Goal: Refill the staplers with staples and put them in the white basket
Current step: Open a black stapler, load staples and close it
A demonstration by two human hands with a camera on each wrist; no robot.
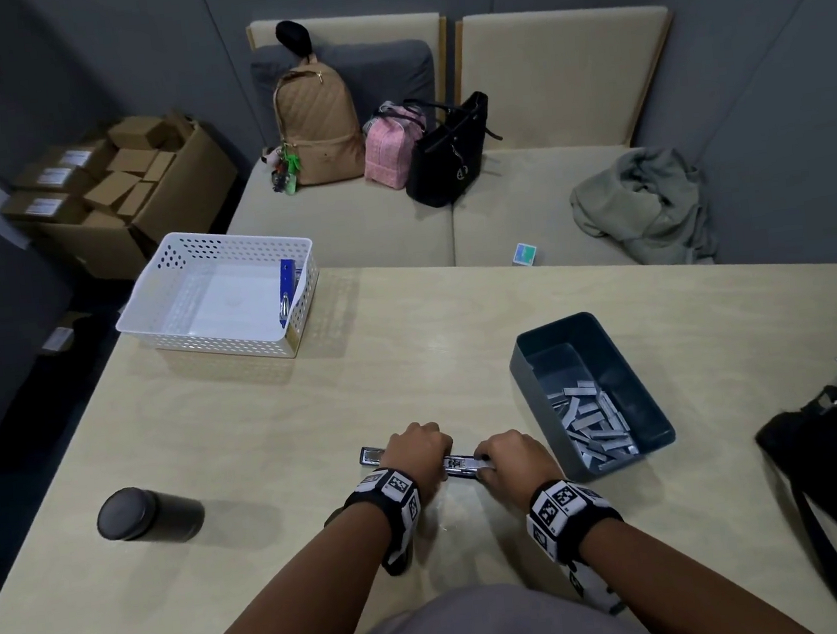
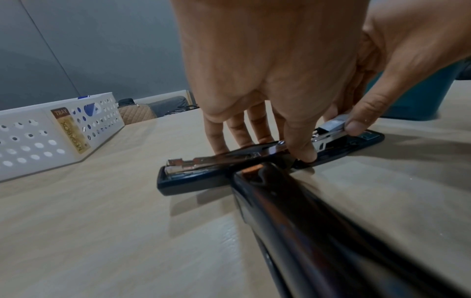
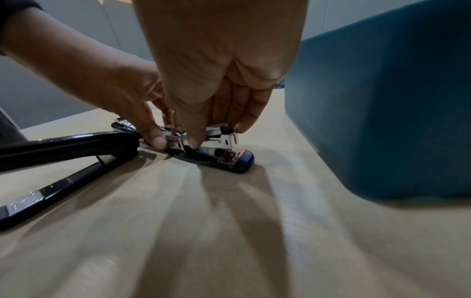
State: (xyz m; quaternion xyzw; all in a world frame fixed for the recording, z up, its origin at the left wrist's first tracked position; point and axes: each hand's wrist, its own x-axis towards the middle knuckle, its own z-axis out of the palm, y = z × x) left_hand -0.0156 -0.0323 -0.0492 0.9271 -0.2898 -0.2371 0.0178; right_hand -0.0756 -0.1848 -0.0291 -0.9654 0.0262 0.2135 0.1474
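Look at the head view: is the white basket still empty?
No: a blue stapler already lies inside the white basket, against its right wall.

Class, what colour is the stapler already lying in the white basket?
Blue. The stapler leans against the white basket's right wall, best seen in the head view.

two staplers (image 1: 460,462), one white basket (image 1: 176,337), one grey bin (image 1: 552,333) of many staples (image 1: 595,419), one black cylinder (image 1: 148,515), two hands (image 1: 417,448)
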